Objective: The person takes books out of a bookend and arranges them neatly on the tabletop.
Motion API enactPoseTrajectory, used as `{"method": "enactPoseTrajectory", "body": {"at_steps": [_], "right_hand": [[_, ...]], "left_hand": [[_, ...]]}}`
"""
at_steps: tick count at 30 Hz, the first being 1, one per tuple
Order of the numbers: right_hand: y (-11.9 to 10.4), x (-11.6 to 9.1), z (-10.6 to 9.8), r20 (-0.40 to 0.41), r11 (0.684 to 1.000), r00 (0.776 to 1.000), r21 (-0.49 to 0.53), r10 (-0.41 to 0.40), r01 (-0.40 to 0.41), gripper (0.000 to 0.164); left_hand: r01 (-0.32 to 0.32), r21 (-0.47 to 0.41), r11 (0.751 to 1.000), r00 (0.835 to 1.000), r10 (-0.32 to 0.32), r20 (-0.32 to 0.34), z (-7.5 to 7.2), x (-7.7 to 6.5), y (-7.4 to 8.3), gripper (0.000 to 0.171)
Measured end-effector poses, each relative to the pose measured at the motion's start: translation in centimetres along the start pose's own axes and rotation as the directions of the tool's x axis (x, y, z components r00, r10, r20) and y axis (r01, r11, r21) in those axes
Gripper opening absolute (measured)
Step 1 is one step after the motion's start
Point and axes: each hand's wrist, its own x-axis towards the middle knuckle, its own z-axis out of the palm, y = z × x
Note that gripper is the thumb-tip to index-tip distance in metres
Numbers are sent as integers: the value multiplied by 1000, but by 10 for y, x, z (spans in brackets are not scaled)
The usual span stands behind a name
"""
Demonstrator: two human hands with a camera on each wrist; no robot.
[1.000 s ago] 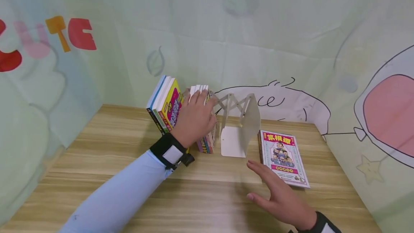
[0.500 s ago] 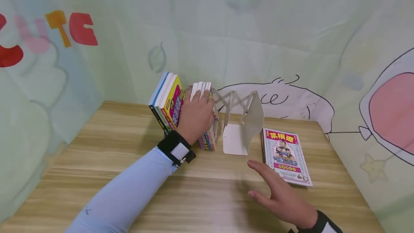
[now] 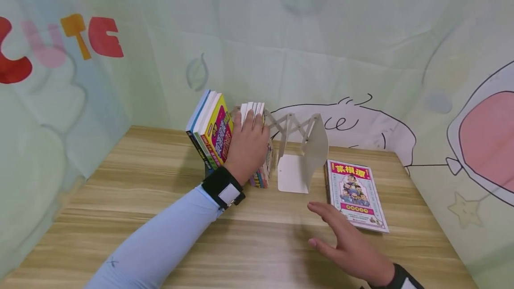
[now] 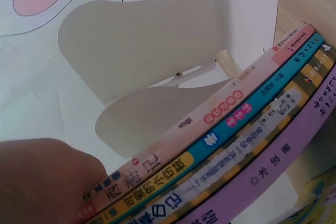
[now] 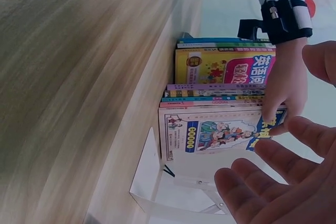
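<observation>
My left hand grips the tops of several thin books that stand upright in a white metal book rack. Their pink, teal, brown and purple spines show in the left wrist view. Seen from the right wrist, the fingers curl over the top edges, onto the pink-edged comic cover. Thicker books with a yellow cover lean left beside them. The expandable book rack has a free section to the right of the thin books. Low over the table, my right hand holds nothing, fingers extended and apart.
A pink-and-white book lies flat on the wooden table, right of the rack. Behind the table hangs a printed cloth backdrop, also running along both sides.
The head view has shifted slightly. My left hand has moved a little to the right relative to the yellow book, still on the thin books. My right hand stays nearly where it was.
</observation>
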Motion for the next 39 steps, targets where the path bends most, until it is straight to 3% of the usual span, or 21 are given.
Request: {"method": "enactPoseTrajectory", "body": {"at_steps": [4, 7, 12, 17, 24, 30, 35, 39], "right_hand": [[1, 0, 1, -18, 1000, 1000, 14, -17, 17, 65], [1, 1, 0, -16, 999, 1000, 25, -21, 21, 64], [1, 1, -1, -16, 999, 1000, 47, -24, 25, 63], [3, 2, -2, 8, 998, 1000, 60, 6, -6, 61], [4, 1, 0, 14, 998, 1000, 58, 15, -16, 59], [3, 1, 1, 27, 998, 999, 57, 33, -34, 57], [3, 0, 1, 39, 998, 998, 43, 49, -51, 57], [3, 0, 0, 49, 996, 997, 57, 59, -62, 57]], "left_hand": [[-23, 39, 999, 1000, 23, 12, -2, -1, 5, 45], [-38, 14, 999, 999, 38, 8, -3, -2, 8, 39], [-85, -27, 996, 994, 83, -66, -8, -8, 16, 31], [-102, -48, 994, 987, 96, -130, -10, -15, 24, 31], [-136, -133, 982, 986, 121, -114, -9, -21, 23, 45], [-233, -145, 962, 961, 204, -187, -7, -32, 23, 31], [-206, -148, 967, 948, 159, -277, -4, -42, 26, 23], [-171, -166, 971, 946, 115, -303, 0, -48, 26, 20]]}}
